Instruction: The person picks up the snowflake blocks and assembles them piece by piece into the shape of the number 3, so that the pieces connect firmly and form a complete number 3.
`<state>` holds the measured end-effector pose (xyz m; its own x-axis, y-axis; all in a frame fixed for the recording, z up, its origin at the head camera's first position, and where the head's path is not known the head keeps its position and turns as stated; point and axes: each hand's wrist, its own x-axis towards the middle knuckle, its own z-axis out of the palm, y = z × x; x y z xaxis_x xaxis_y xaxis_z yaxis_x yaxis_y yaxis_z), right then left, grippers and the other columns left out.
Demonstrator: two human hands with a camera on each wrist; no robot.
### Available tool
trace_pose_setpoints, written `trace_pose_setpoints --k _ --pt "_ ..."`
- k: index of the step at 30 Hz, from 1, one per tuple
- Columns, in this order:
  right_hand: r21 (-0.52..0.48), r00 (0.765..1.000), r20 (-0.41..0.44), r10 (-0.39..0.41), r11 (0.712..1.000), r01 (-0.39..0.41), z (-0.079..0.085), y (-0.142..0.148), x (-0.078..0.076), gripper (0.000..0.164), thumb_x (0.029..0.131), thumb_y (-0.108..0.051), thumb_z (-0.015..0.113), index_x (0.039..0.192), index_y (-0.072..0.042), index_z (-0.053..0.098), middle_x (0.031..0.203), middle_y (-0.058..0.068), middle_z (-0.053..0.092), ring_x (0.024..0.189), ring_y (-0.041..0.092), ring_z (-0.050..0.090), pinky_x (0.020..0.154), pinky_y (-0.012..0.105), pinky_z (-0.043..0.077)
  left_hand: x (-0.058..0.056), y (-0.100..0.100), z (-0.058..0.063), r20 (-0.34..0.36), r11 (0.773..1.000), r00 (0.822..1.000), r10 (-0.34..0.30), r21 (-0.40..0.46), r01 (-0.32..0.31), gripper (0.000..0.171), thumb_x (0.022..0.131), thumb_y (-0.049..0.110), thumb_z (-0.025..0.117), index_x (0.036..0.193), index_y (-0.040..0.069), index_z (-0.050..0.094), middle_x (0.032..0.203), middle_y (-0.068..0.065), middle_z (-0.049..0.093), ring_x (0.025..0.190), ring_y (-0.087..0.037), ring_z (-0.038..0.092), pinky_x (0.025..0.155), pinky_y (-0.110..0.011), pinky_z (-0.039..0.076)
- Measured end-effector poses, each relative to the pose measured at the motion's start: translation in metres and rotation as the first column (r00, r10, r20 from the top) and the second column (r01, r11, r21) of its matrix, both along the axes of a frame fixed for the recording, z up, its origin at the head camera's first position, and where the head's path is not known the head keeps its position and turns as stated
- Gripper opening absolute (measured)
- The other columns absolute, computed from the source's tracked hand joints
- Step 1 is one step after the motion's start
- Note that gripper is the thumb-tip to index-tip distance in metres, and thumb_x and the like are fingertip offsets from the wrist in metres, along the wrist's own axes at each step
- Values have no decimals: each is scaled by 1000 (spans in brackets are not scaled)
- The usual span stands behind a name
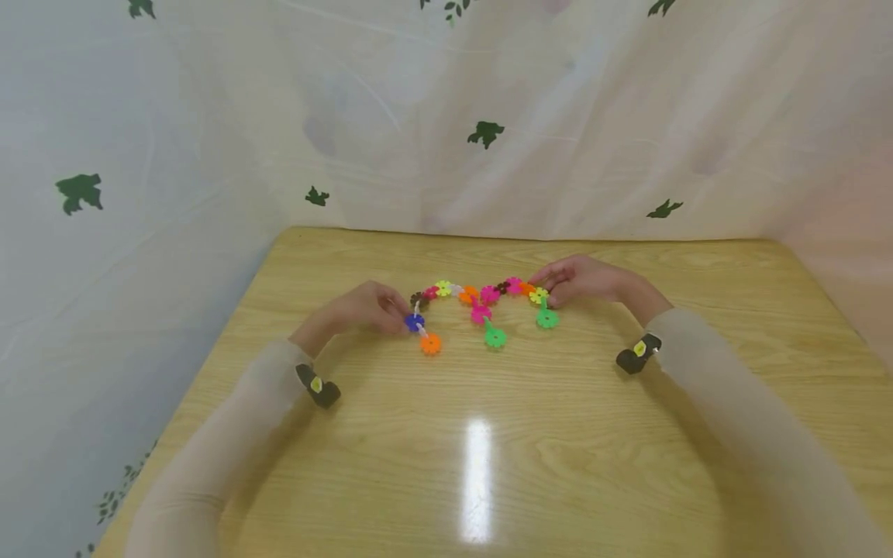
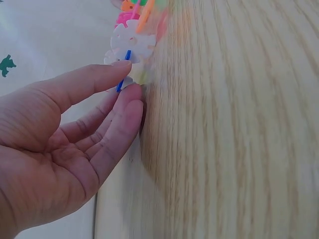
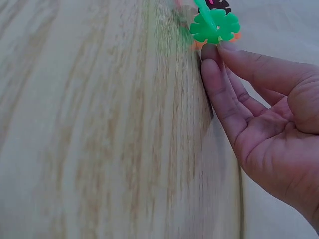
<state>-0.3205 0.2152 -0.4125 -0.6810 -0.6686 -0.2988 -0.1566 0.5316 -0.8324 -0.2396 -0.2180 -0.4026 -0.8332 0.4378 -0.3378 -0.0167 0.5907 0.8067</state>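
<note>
A chain of interlocking plastic flower discs (image 1: 490, 294) in many colours lies across the table in the head view, with short branches towards me at both ends and near its middle. My left hand (image 1: 373, 308) pinches the blue disc (image 2: 124, 69) at the left end between thumb and fingers. Beyond that disc, a white disc (image 2: 133, 40) shows in the left wrist view. At the right end, my right hand (image 1: 579, 280) pinches the chain beside the yellow disc (image 1: 538, 296). Its thumb and fingertips meet at the edge of the green disc (image 3: 215, 27), which partly hides what they grip.
The wooden table (image 1: 377, 457) stretches out on all sides of the chain. Behind it hangs a pale curtain (image 1: 391, 116) with green bird shapes, which runs along the left side too. A dark strapped device sits at each wrist.
</note>
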Motion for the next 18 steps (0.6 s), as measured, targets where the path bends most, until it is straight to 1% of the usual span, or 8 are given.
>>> trace_pose_setpoints --k 3,5,7,11,14,18 --pt "-1 1000 10 -1 1000 1 1 0 1 50 93 -12 74 140 -2 58 116 4 70 106 13 64 92 24 55 -1 2 0 -7 1000 1000 8 3 -8 39 84 11 81 119 2 69 107 -11 74 93 -18 68 83 -28 58" --pt "-2 1000 17 -8 1000 8 1 0 1 50 93 -10 73 140 -1 58 114 3 71 104 13 64 92 24 55 -4 3 -2 -15 1000 1000 17 4 -17 39 85 12 81 120 3 69 110 -11 73 97 -20 67 87 -30 57" --pt "2 1000 21 -16 1000 16 1 1 2 51 93 -9 73 140 -1 58 113 3 71 103 13 64 91 23 55 -8 5 -3 -24 999 999 41 6 -41 39 85 13 81 122 5 70 114 -11 73 102 -22 67 92 -33 57" --pt "-2 999 21 -46 999 46 1 4 4 51 91 -8 75 139 0 58 113 7 70 101 14 65 92 23 55 -15 9 -5 -43 995 995 94 16 -94 43 85 12 81 126 5 68 120 -13 71 109 -24 67 101 -37 55" --pt "-7 997 9 -77 997 78 0 7 8 51 89 -8 77 136 1 59 111 9 71 98 14 66 91 23 55 -20 15 -4 -42 991 991 126 39 -124 44 87 9 79 129 4 66 123 -16 70 110 -24 67 101 -37 55" --pt "-26 995 -4 -105 994 105 -1 10 16 50 87 -8 79 132 3 60 105 8 71 94 14 67 88 23 56 -28 23 -4 -34 984 986 161 85 -158 42 89 3 75 130 1 65 124 -18 69 107 -24 67 98 -33 57"
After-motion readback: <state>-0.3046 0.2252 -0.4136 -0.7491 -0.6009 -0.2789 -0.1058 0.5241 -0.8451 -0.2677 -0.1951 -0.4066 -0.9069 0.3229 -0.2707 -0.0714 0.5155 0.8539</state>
